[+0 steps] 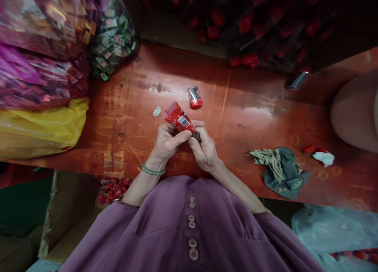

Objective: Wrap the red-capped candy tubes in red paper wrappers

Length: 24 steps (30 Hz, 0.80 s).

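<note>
Both my hands meet over the middle of the red table. My left hand (pixel 169 142), with a green bead bracelet at its wrist, is closed on a red printed sleeve (pixel 180 119) with a white barcode label. The sleeve's flared, pinkish end points up and left. At its lower right end my right hand (pixel 203 148) is closed around a small dark-filled container (pixel 196 135), mostly hidden by the fingers. Just beyond the hands, a clear container with a red cap (pixel 195 97) and dark balls inside lies on the table. A white scrap (pixel 156 111) is left of the sleeve.
Plastic bags of small wrapped packets (pixel 113 35) crowd the left. A box of red-capped containers (pixel 245 23) fills the back. On the right are grey-green cloths (pixel 282 171), several rubber bands (pixel 323 175) and a pale bucket (pixel 356 110). A cardboard box (pixel 69 209) stands below the table edge.
</note>
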Available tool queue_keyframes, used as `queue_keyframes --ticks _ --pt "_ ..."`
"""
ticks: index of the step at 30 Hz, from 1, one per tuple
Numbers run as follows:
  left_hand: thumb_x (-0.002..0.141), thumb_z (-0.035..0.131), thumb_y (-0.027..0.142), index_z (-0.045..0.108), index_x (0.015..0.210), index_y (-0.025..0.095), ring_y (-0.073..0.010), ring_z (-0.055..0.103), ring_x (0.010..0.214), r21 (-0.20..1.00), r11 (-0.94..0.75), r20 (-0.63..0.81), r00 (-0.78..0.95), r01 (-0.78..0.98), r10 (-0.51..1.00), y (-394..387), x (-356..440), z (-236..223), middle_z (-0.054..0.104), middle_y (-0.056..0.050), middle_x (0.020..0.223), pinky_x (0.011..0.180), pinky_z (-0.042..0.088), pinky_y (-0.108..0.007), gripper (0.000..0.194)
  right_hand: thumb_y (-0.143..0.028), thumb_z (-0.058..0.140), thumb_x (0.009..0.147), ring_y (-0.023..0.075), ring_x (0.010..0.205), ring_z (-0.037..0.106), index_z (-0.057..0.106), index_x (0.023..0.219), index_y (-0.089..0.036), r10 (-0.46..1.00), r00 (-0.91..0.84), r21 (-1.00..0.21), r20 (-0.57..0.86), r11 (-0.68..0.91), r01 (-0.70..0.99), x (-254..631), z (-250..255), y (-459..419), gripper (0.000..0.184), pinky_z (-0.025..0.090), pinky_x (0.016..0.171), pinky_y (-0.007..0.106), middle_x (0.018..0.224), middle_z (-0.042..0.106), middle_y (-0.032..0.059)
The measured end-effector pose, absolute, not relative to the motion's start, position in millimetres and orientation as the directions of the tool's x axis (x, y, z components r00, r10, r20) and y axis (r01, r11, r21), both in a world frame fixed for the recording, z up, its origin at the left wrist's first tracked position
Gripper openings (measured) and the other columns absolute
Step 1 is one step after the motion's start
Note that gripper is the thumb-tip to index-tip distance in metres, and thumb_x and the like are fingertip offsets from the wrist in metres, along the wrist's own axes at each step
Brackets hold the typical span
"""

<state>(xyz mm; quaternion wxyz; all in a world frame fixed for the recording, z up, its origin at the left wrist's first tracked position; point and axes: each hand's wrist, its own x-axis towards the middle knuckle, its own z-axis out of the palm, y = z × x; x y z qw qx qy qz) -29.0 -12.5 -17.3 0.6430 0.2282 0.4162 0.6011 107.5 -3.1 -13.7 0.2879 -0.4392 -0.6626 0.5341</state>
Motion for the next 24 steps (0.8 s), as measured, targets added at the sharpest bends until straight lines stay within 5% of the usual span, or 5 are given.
queue_keyframes --ticks 7,11,15,20,24 --pt "0.058 0.091 0.048 0.075 0.08 0.016 -0.0295 0.071 0.106 0.791 0.186 -0.322 -0.139 -0.584 0.936 -6 -34 -15 0.077 -0.012 0.096 0.091 0.057 -0.039 0.042 -0.04 0.044 0.1 0.0169 0.081 0.06 0.054 0.122 -0.023 0.861 -0.507 -0.925 -0.036 0.163 0.343 102 -4 8 0.03 0.051 0.075 0.03 0.101 0.065 0.0054" --pt "0.057 0.089 0.057 0.072 0.087 0.021 -0.0201 0.072 0.094 0.835 0.034 -0.271 -0.356 -0.549 0.894 -6 -29 -13 0.075 -0.003 0.089 0.089 0.055 -0.032 0.05 -0.032 0.042 0.101 0.0215 0.087 0.058 0.055 0.137 -0.021 0.891 -0.412 -0.771 0.188 0.394 0.5 100 -16 12 0.04 0.053 0.087 0.039 0.097 0.063 0.0099" --pt "0.058 0.091 0.048 0.072 0.08 0.02 -0.0114 0.068 0.073 0.83 0.047 -0.319 -0.404 -0.556 0.857 -10 -22 -11 0.074 0.001 0.079 0.08 0.054 -0.026 0.041 -0.025 0.041 0.099 0.0209 0.086 0.053 0.054 0.142 -0.022 0.872 -0.397 -0.641 0.285 0.482 0.597 101 -30 11 0.045 0.055 0.084 0.039 0.097 0.054 0.01" --pt "0.06 0.092 0.037 0.076 0.077 0.02 -0.0089 0.067 0.069 0.759 0.111 -0.409 -0.337 -0.641 0.848 -11 -28 -7 0.076 0.002 0.077 0.075 0.054 -0.023 0.029 -0.029 0.048 0.099 0.0208 0.098 0.057 0.044 0.15 -0.02 0.84 -0.46 -0.739 0.286 0.499 0.452 100 -27 7 0.051 0.057 0.088 0.038 0.109 0.054 0.0116" --pt "0.061 0.091 0.04 0.078 0.075 0.02 -0.011 0.066 0.066 0.759 0.148 -0.404 -0.28 -0.635 0.871 -10 -36 -8 0.076 0.0 0.073 0.074 0.055 -0.025 0.028 -0.03 0.054 0.098 0.0211 0.108 0.061 0.048 0.145 -0.022 0.863 -0.47 -0.906 0.185 0.335 0.258 100 -17 11 0.048 0.055 0.097 0.042 0.118 0.064 0.0109"
